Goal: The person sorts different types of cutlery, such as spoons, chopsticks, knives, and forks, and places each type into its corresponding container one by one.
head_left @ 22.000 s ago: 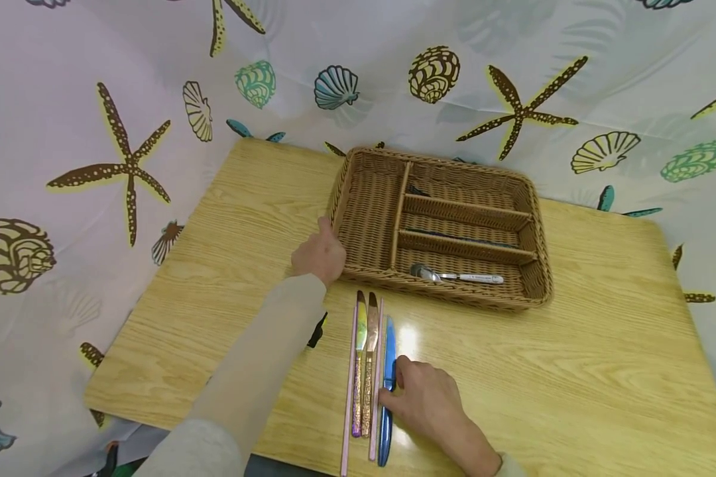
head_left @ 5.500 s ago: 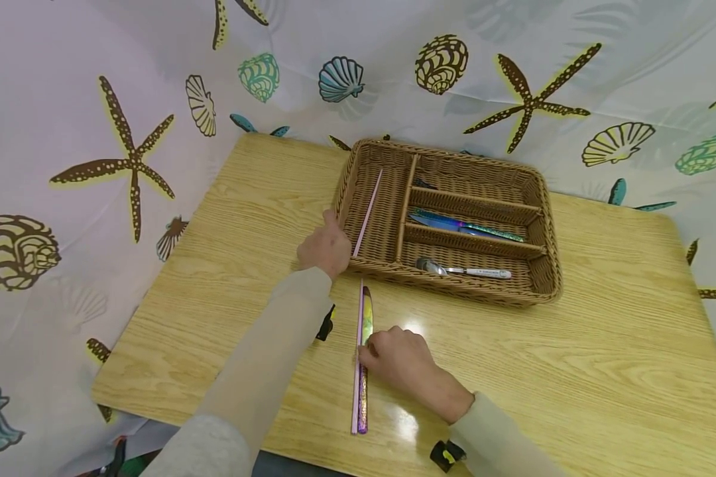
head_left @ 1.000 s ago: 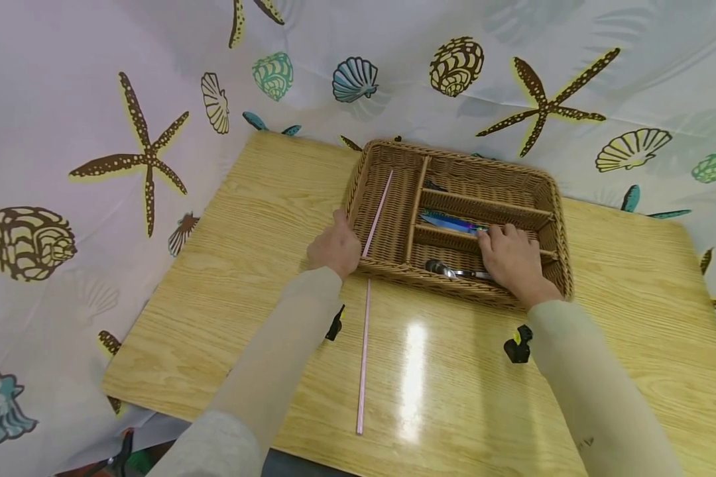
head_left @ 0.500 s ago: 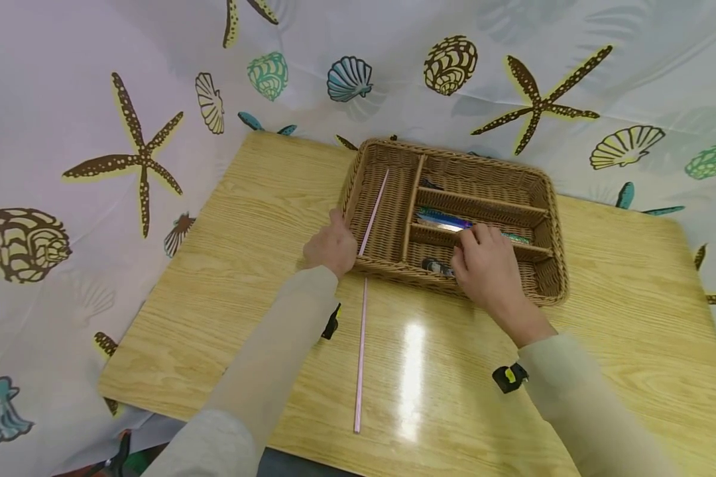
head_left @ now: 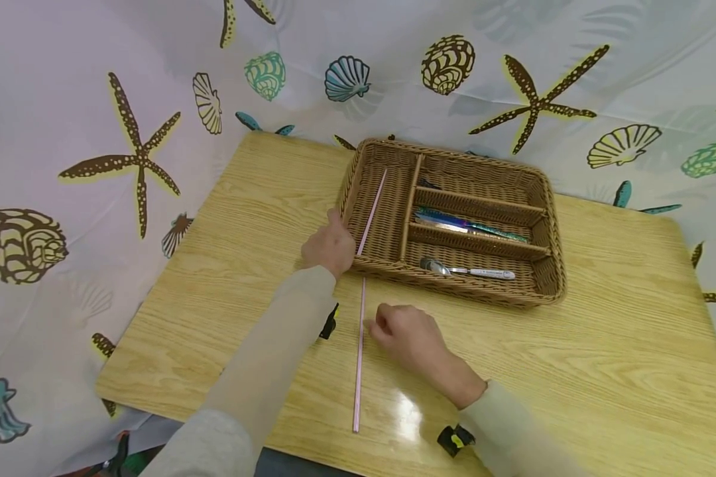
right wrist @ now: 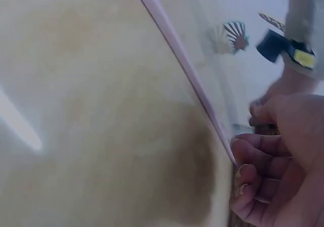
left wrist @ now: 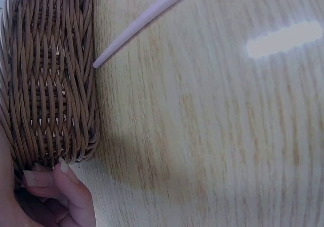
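My left hand point(head_left: 329, 246) grips the front left corner of a brown wicker cutlery tray point(head_left: 447, 283); in the left wrist view its fingers curl at the wicker corner. Before the tray a thin pink chopstick point(head_left: 359, 371) lies lengthwise on the table. Just right of it hovers my right hand point(head_left: 414, 338), fingers loosely curled and holding nothing. In the right wrist view these fingertips point(right wrist: 242, 170) are close to the chopstick's thin end; contact is unclear. A second pink chopstick point(head_left: 372, 212) lies aslant in the tray's left compartment. Several shiny knives point(head_left: 462, 225) lie together in the middle right compartment.
A spoon point(head_left: 434, 266) with a white handle lies in the tray's front right compartment. Something dark point(head_left: 431, 184), partly hidden, shows in the back right one. The wooden table point(head_left: 620, 311) meets a shell-patterned cloth point(head_left: 394, 40) at its back and left.
My right hand has left a knife in the middle compartment and come back left to the chopstick. Earlier, the knives and the other chopstick lay on the table. My left hand stays at the tray.
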### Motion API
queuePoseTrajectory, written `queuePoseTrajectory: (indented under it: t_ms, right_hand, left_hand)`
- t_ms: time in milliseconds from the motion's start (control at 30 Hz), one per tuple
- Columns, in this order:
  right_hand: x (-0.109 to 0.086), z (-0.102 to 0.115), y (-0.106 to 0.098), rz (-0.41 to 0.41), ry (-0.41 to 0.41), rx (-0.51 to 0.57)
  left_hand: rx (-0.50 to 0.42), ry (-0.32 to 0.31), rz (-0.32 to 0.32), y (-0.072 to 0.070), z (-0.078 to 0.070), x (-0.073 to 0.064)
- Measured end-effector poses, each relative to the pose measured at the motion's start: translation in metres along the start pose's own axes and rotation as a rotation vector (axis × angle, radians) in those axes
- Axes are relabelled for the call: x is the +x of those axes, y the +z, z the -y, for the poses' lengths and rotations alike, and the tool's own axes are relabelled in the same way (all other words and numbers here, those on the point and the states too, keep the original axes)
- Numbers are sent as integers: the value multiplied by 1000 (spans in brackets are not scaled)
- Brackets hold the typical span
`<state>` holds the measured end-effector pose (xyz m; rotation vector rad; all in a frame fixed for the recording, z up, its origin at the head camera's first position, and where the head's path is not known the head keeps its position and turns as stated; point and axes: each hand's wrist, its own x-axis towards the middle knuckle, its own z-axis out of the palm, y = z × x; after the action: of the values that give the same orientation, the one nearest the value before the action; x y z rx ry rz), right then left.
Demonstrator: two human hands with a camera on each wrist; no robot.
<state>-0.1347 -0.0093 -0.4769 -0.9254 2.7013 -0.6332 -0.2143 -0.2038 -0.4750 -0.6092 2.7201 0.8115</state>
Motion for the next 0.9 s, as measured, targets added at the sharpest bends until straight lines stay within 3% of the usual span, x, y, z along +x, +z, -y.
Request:
queuePoseTrajectory:
  t_ms: [133, 233, 400, 700, 900]
  right_hand:
    - [-8, 6, 17, 119, 5, 31]
    - [-12, 8, 24, 155, 4, 21]
    - [-12, 12, 29, 141, 15, -7]
    - [-8, 18, 34, 109, 123, 38]
    - [-7, 18, 33, 92, 145, 60]
  left_hand:
    - [-4, 19, -8, 0, -1, -1]
    - [6, 26, -15, 0, -1, -1]
    - [15, 20, -20, 0, -1, -2]
    - [22, 17, -29, 0, 0, -2]
    - [18, 20, -33, -1, 0, -3]
